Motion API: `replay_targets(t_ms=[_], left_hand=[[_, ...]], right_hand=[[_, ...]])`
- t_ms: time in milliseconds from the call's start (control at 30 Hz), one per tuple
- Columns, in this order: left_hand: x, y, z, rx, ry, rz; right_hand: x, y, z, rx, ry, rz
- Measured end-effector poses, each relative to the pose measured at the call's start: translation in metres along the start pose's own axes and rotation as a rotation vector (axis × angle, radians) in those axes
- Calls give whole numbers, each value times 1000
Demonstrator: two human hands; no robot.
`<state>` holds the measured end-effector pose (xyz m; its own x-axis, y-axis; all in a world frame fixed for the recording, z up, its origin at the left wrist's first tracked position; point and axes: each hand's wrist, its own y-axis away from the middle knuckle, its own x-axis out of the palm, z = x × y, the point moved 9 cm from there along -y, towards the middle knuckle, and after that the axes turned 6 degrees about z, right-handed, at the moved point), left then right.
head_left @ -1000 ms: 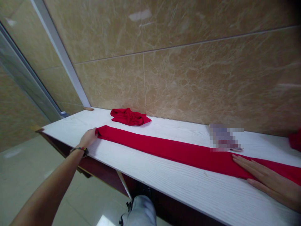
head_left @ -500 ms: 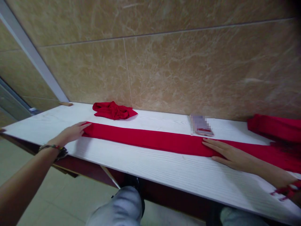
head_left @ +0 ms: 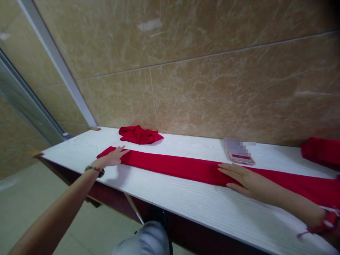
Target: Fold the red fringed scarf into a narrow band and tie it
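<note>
A long red cloth strip (head_left: 170, 166), folded flat, runs lengthwise along the white tabletop (head_left: 172, 193). Near its left end, my left hand (head_left: 113, 158) lies on it with fingers stretched out; the pointed tip of the strip sticks out beyond the hand to the left. Farther right, my right hand (head_left: 243, 179) rests flat on the strip, fingers extended and pointing left. Neither hand grips the fabric. The strip widens toward the right edge of the view, where my right forearm covers part of it.
A crumpled red cloth (head_left: 139, 135) lies by the tiled wall (head_left: 191, 99). A phone (head_left: 240, 154) sits behind the strip near my right hand. Another red cloth bundle (head_left: 320, 152) is at the far right. A small wooden piece (head_left: 95, 128) lies at the back left corner.
My left hand has moved right along the strip, off its end, leaving the tip exposed. My right hand has slid a little left on the cloth. The view has shifted.
</note>
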<state>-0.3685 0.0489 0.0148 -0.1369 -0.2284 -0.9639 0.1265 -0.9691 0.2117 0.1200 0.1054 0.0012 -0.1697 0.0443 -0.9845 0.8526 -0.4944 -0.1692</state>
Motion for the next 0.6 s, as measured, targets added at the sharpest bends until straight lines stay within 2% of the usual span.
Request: replay_targets(t_ms=[100,200,267,367,467,600], left_hand=[[-14,0,-87,283,124,107],[-37,3,-154,471,228,137],[-44,0,-183,552,288,196],[-51,-18,-201,536,302,183],[-55,-35,-208,511,240,110],[-60,-42,-209,532,247,98]], right_hand=[[-2,-34,30,-29,-12,-3],[-1,-59,26,61,-5,2],[2,-70,15,112,-11,41],[4,-77,-1,169,-51,128],[1,-76,-12,234,-92,203],[-10,-70,-20,297,-157,241]])
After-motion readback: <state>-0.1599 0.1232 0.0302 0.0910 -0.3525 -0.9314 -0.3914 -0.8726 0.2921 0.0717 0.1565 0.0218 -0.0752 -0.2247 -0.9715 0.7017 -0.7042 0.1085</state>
